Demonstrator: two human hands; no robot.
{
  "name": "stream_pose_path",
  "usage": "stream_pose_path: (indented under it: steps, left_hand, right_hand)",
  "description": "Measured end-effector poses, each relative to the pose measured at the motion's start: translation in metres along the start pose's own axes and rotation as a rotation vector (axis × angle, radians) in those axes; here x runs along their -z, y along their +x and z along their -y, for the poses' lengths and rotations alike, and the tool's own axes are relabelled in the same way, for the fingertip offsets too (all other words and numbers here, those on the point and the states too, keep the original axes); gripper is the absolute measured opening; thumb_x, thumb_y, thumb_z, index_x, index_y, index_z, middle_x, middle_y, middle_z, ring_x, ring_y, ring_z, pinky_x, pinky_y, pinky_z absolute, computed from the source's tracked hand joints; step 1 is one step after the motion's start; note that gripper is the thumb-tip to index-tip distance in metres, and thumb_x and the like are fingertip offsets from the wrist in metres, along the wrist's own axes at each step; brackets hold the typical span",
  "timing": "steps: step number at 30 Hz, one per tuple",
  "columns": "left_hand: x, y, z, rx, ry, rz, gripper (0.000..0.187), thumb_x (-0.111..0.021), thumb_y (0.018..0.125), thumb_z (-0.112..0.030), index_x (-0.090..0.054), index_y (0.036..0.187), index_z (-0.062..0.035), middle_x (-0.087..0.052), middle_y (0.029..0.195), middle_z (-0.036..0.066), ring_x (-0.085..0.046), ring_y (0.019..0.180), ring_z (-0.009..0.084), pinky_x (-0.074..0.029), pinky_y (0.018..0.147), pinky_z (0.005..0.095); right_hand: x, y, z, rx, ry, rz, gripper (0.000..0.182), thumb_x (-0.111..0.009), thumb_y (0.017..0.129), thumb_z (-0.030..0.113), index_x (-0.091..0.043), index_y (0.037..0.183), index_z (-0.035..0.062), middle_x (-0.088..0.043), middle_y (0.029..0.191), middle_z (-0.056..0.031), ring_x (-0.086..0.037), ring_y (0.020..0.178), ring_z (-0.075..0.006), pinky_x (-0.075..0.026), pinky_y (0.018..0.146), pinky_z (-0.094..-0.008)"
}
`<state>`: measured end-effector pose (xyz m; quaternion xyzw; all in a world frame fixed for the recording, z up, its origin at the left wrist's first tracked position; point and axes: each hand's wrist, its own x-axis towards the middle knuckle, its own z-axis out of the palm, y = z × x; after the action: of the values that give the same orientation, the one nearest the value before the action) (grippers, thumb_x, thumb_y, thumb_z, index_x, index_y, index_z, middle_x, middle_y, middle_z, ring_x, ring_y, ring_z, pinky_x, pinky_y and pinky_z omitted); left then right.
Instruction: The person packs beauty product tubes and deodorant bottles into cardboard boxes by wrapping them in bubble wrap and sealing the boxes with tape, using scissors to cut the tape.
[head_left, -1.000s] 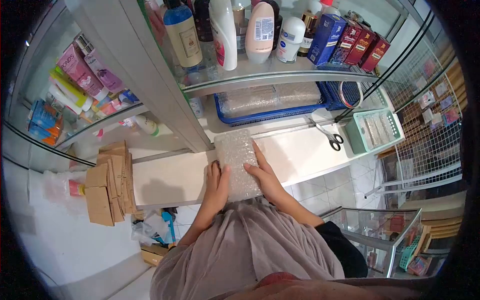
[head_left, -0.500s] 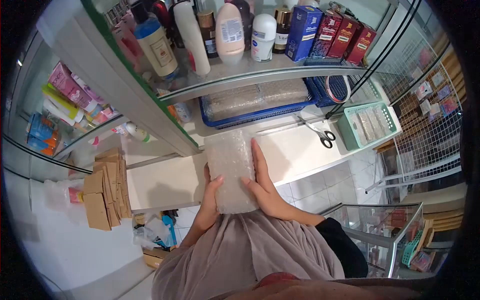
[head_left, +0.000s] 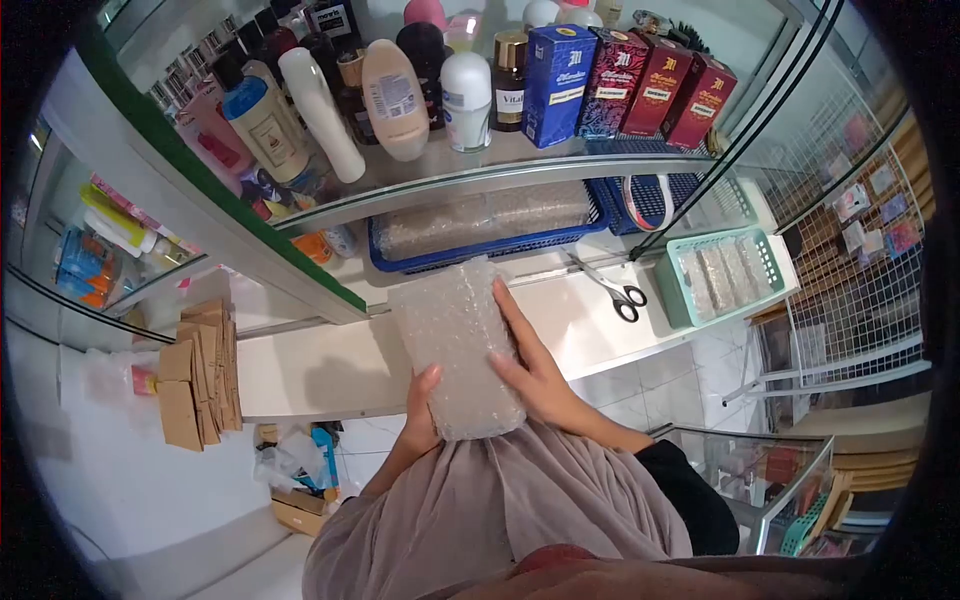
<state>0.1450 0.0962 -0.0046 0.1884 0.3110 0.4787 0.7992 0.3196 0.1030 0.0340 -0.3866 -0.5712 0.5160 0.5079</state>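
A flat rectangular bundle of bubble wrap [head_left: 455, 345] is held between both my hands, close to my body and over the front edge of the white shelf [head_left: 310, 365]. My left hand [head_left: 422, 405] grips its lower left side, with the thumb on top. Along its right side my right hand [head_left: 535, 370] is wrapped, fingers stretched along the edge and thumb on the upper face. Whatever may be inside the wrap cannot be made out. Scissors [head_left: 612, 290] with black handles lie on the shelf to the right of the bundle.
Behind the bundle stands a blue basket [head_left: 490, 254] of bubble wrap rolls. A mint green basket [head_left: 672, 300] with small wrapped packs sits at right. Bottles and perfume boxes [head_left: 555, 85] line the glass shelf above. Folded cardboard [head_left: 190, 385] leans at left.
My view has shifted, so the shelves and baskets appear further left and slightly lower. Both hands keep hold of the bubble wrap bundle, which is turned slightly and tilted.
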Motion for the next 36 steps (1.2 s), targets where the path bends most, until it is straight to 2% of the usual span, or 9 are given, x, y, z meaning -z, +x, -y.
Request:
stream_pose_path:
  steps: [2,6,14,20,23,27,29,32,36]
  left_hand:
    - [-0.016,0.000,0.000,0.025,-0.063,0.021,0.066,-0.052,0.089,-0.042,-0.038,0.142,-0.0058,-0.052,0.133,0.016,-0.054,0.120,0.0273,-0.046,0.101,0.0404]
    - [-0.020,0.010,0.012,-0.015,0.021,0.028,0.069,-0.046,0.089,-0.052,-0.042,0.141,-0.0055,-0.054,0.133,0.013,-0.055,0.119,0.0248,-0.045,0.100,0.0379]
    - [-0.031,0.014,0.037,-0.032,-0.103,0.035,0.073,-0.048,0.085,-0.049,-0.039,0.142,-0.0048,-0.052,0.135,0.016,-0.054,0.120,0.0275,-0.045,0.102,0.0392]
    - [-0.048,0.010,0.040,-0.077,-0.004,0.064,0.076,-0.052,0.082,-0.046,-0.037,0.144,-0.0025,-0.050,0.137,0.018,-0.053,0.123,0.0299,-0.045,0.102,0.0405]
    - [-0.041,0.013,0.049,-0.054,0.013,0.065,0.076,-0.052,0.084,-0.045,-0.036,0.144,-0.0017,-0.050,0.137,0.018,-0.052,0.124,0.0293,-0.045,0.102,0.0402]
    - [-0.043,0.010,0.046,0.026,0.071,0.078,0.074,-0.052,0.085,-0.045,-0.039,0.143,-0.0009,-0.052,0.135,0.018,-0.053,0.123,0.0278,-0.045,0.101,0.0400]
    - [-0.034,0.015,0.048,0.097,0.145,0.001,0.081,-0.058,0.076,-0.047,-0.040,0.141,-0.0036,-0.055,0.130,0.017,-0.058,0.115,0.0286,-0.051,0.093,0.0399]
    - [-0.032,0.014,0.050,0.047,0.137,-0.005,0.073,-0.054,0.081,-0.048,-0.045,0.138,-0.0037,-0.058,0.127,0.014,-0.059,0.112,0.0258,-0.050,0.093,0.0384]
    - [-0.026,0.019,0.045,-0.056,0.058,0.035,0.067,-0.048,0.088,-0.053,-0.049,0.136,-0.0069,-0.060,0.123,0.011,-0.059,0.111,0.0231,-0.047,0.096,0.0366]
  right_hand:
    - [0.010,0.002,0.000,-0.022,0.173,0.004,0.077,-0.059,0.093,0.015,-0.014,0.154,0.0008,-0.013,0.160,-0.0188,-0.012,0.149,-0.0287,-0.013,0.118,-0.0362]
    - [0.029,0.004,-0.005,-0.020,0.105,0.011,0.075,-0.060,0.093,0.015,-0.017,0.153,0.0014,-0.018,0.158,-0.0166,-0.016,0.147,-0.0282,-0.015,0.118,-0.0381]
    - [0.055,0.001,-0.007,0.004,0.070,0.084,0.086,-0.067,0.087,0.019,-0.014,0.153,0.0018,-0.021,0.154,-0.0202,-0.019,0.145,-0.0312,-0.019,0.116,-0.0392]
    - [0.071,-0.008,-0.005,0.023,0.023,0.116,0.093,-0.068,0.085,0.020,-0.008,0.153,0.0002,-0.019,0.155,-0.0246,-0.017,0.146,-0.0334,-0.015,0.116,-0.0392]
    - [0.083,-0.010,-0.012,0.049,-0.018,0.144,0.091,-0.064,0.088,0.028,-0.007,0.154,0.0008,-0.019,0.156,-0.0237,-0.016,0.146,-0.0337,-0.012,0.117,-0.0393]
    - [0.089,-0.007,-0.012,-0.088,0.088,0.061,0.082,-0.053,0.093,0.040,-0.011,0.154,0.0027,-0.022,0.156,-0.0209,-0.018,0.146,-0.0323,-0.014,0.117,-0.0394]
    - [0.085,-0.005,-0.005,-0.130,0.161,0.037,0.076,-0.045,0.097,0.046,-0.014,0.154,0.0050,-0.024,0.155,-0.0184,-0.019,0.146,-0.0313,-0.016,0.116,-0.0392]
    - [0.087,0.002,-0.022,-0.193,0.240,0.037,0.090,-0.041,0.089,0.066,-0.021,0.153,0.0054,-0.021,0.157,-0.0147,-0.018,0.146,-0.0308,-0.012,0.118,-0.0429]
    - [0.085,0.005,-0.036,-0.145,0.155,-0.084,0.069,-0.028,0.101,0.056,-0.023,0.152,0.0098,-0.031,0.153,-0.0143,-0.030,0.141,-0.0299,-0.023,0.113,-0.0440]
